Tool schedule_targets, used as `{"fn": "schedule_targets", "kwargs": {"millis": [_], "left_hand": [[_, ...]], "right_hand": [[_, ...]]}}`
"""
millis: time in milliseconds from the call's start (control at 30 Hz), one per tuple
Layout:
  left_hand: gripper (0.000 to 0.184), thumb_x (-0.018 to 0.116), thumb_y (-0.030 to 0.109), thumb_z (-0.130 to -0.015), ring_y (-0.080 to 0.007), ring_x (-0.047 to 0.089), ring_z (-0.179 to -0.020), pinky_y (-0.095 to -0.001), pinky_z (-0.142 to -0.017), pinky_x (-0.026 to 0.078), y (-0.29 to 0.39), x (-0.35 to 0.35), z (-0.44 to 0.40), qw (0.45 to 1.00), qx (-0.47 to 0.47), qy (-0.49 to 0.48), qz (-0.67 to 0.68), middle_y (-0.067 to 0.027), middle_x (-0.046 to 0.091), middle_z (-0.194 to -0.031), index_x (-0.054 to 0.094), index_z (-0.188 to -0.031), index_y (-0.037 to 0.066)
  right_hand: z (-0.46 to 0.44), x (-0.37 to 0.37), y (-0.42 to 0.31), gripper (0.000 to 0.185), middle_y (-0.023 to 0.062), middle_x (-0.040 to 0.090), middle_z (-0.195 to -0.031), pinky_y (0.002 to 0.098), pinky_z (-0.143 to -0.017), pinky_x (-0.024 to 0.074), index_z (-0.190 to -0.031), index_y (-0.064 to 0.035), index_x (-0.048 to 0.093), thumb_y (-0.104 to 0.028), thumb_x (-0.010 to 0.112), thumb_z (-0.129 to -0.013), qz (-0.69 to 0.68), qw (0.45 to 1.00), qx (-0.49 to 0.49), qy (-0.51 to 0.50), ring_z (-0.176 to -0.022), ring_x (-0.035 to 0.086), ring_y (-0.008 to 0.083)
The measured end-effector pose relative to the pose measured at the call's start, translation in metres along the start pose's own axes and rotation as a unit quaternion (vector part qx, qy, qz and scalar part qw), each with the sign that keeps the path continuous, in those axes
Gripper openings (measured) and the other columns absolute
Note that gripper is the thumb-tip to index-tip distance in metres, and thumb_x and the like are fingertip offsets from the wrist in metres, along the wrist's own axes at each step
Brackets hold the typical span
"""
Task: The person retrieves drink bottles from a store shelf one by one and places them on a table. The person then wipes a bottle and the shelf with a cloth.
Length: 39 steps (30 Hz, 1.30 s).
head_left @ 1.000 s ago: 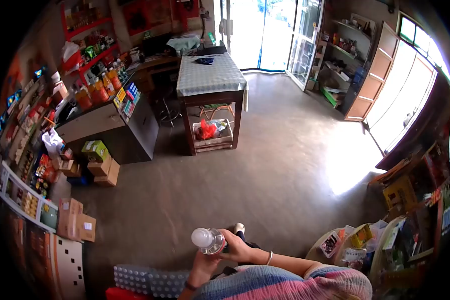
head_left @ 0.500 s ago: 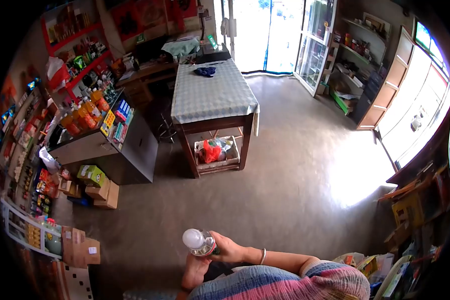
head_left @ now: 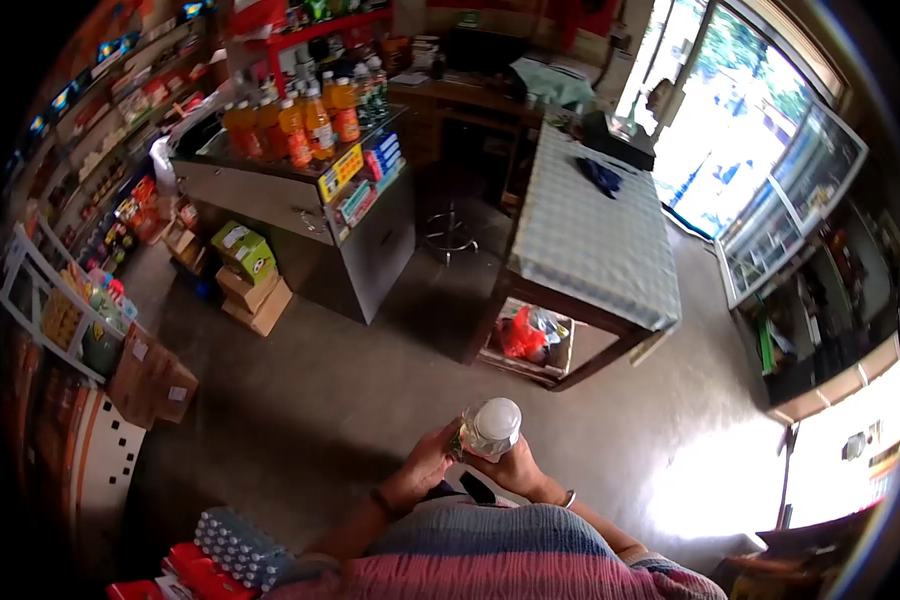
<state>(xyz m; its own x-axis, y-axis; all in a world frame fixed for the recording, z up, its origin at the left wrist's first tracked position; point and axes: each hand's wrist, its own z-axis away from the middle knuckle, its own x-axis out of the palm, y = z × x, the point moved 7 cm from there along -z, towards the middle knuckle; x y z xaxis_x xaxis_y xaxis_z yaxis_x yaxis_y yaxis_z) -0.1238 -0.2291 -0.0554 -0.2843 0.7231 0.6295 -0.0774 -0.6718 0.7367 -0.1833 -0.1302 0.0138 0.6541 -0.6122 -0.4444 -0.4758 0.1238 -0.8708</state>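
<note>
A clear bottle (head_left: 491, 428) with a white cap is held upright in front of the striped shirt, its cap toward the camera. My left hand (head_left: 428, 462) is closed against the bottle's left side. Around its lower right side wraps my right hand (head_left: 511, 468), with a pale bracelet at the wrist. The bottle hides part of the fingers of both hands.
Ahead on the right stands a table (head_left: 600, 240) with a checked cloth. A counter (head_left: 270, 215) bears orange drink bottles (head_left: 295, 130). Cardboard boxes (head_left: 255, 300) sit on the floor. A stool (head_left: 450, 235) is beside the table. Glass doors (head_left: 800, 200) are at the right.
The view has swung left, so the table and doors now lie farther right. The bottle has shifted right in view, and my left hand has risen along its side.
</note>
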Motion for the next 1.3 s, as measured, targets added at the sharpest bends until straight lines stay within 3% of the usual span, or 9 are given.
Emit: {"fn": "schedule_targets", "kwargs": {"millis": [33, 133, 267, 500, 633, 667, 967, 1167, 1300], "left_hand": [[0.038, 0.049, 0.038, -0.094, -0.0088, 0.057, -0.089, -0.0249, -0.077, 0.045, -0.004, -0.02, -0.021, 0.996, -0.074, 0.015, 0.05, -0.0003, 0.062, -0.098, 0.059, -0.106, 0.004], [0.035, 0.049, 0.037, -0.094, -0.0089, 0.057, -0.089, -0.0246, -0.078, 0.045, 0.03, -0.049, -0.052, 0.993, -0.066, 0.069, 0.068, -0.0007, 0.062, -0.098, 0.059, -0.106, 0.006], [0.026, 0.048, 0.029, -0.093, -0.0095, 0.058, -0.089, -0.0258, -0.077, 0.046, 0.064, -0.084, -0.091, 0.986, -0.053, 0.13, 0.094, -0.0014, 0.063, -0.096, 0.061, -0.102, 0.007], [0.027, 0.043, 0.027, -0.094, -0.0081, 0.055, -0.083, -0.0245, -0.069, 0.044, 0.145, -0.15, -0.182, 0.982, 0.083, 0.147, 0.09, 0.0008, 0.061, -0.089, 0.061, -0.1, 0.007], [0.034, 0.047, 0.024, -0.093, -0.0038, 0.051, -0.084, -0.0208, -0.071, 0.04, 0.232, -0.153, -0.227, 0.96, 0.138, 0.239, -0.047, 0.0009, 0.058, -0.101, 0.053, -0.122, 0.007], [0.042, 0.05, 0.02, -0.091, -0.0056, 0.052, -0.09, -0.0222, -0.077, 0.041, 0.232, -0.177, -0.245, 0.964, 0.112, 0.238, 0.05, 0.0001, 0.058, -0.106, 0.045, -0.131, 0.006], [0.051, 0.056, 0.012, -0.088, -0.0175, 0.048, -0.112, -0.0331, -0.092, 0.042, 0.387, -0.204, -0.354, 0.92, 0.267, 0.245, -0.147, -0.0055, 0.05, -0.126, 0.039, -0.135, 0.003], [0.066, 0.07, -0.002, -0.07, -0.0252, 0.056, -0.105, -0.0339, -0.087, 0.047, 0.458, -0.281, -0.373, 0.755, 0.352, 0.344, -0.435, -0.0141, 0.055, -0.112, 0.045, -0.131, 0.008], [0.063, 0.071, -0.002, -0.065, -0.0294, 0.059, -0.097, -0.0355, -0.081, 0.049, 0.491, -0.313, -0.387, 0.722, 0.31, 0.362, -0.502, -0.0174, 0.056, -0.107, 0.048, -0.123, 0.004]], "right_hand": [[-0.021, 0.003, 0.002, 0.057, 0.0186, 0.053, -0.106, 0.0416, -0.082, 0.0465, -0.115, -0.0022, 0.05, -0.019, 0.079, -0.068, 0.008, 1.0, -0.009, -0.006, -0.098, 0.054, 0.0359], [-0.081, 0.009, 0.007, 0.058, 0.0144, 0.058, -0.11, 0.0364, -0.086, 0.0464, -0.118, -0.0035, 0.051, -0.016, 0.08, -0.069, 0.011, 1.0, -0.006, 0.009, -0.1, 0.058, 0.0281], [-0.155, 0.018, 0.014, 0.062, 0.0174, 0.056, -0.111, 0.0382, -0.086, 0.0458, -0.118, -0.0007, 0.048, -0.017, 0.08, -0.068, 0.002, 1.0, -0.031, 0.001, -0.102, 0.056, 0.0324], [-0.302, 0.036, 0.048, 0.065, 0.0191, 0.054, -0.105, 0.0413, -0.081, 0.0456, -0.118, -0.0001, 0.045, -0.017, 0.08, -0.066, -0.031, 0.995, -0.076, -0.048, -0.097, 0.055, 0.0377], [-0.402, 0.035, 0.065, 0.065, 0.0196, 0.055, -0.107, 0.0396, -0.083, 0.0457, -0.118, -0.0002, 0.045, -0.017, 0.08, -0.066, -0.078, 0.988, -0.128, -0.038, -0.1, 0.056, 0.0376], [-0.428, 0.033, 0.066, 0.065, 0.0203, 0.054, -0.11, 0.0397, -0.085, 0.0456, -0.118, 0.0, 0.045, -0.014, 0.08, -0.065, -0.08, 0.988, -0.121, -0.048, -0.101, 0.056, 0.0377], [-0.627, 0.049, 0.078, 0.066, 0.0214, 0.054, -0.11, 0.0412, -0.085, 0.045, -0.121, -0.001, 0.042, -0.013, 0.077, -0.066, -0.102, 0.987, -0.118, -0.04, -0.103, 0.054, 0.039], [-0.704, 0.108, 0.068, 0.063, 0.0218, 0.053, -0.107, 0.0435, -0.081, 0.046, -0.118, -0.0001, 0.043, -0.014, 0.077, -0.066, -0.061, 0.987, -0.15, -0.011, -0.098, 0.053, 0.0413], [-0.737, 0.141, 0.068, 0.064, 0.0223, 0.051, -0.105, 0.0458, -0.081, 0.0449, -0.118, 0.0006, 0.041, -0.013, 0.076, -0.066, -0.011, 0.991, -0.131, 0.001, -0.098, 0.05, 0.0434]]}}
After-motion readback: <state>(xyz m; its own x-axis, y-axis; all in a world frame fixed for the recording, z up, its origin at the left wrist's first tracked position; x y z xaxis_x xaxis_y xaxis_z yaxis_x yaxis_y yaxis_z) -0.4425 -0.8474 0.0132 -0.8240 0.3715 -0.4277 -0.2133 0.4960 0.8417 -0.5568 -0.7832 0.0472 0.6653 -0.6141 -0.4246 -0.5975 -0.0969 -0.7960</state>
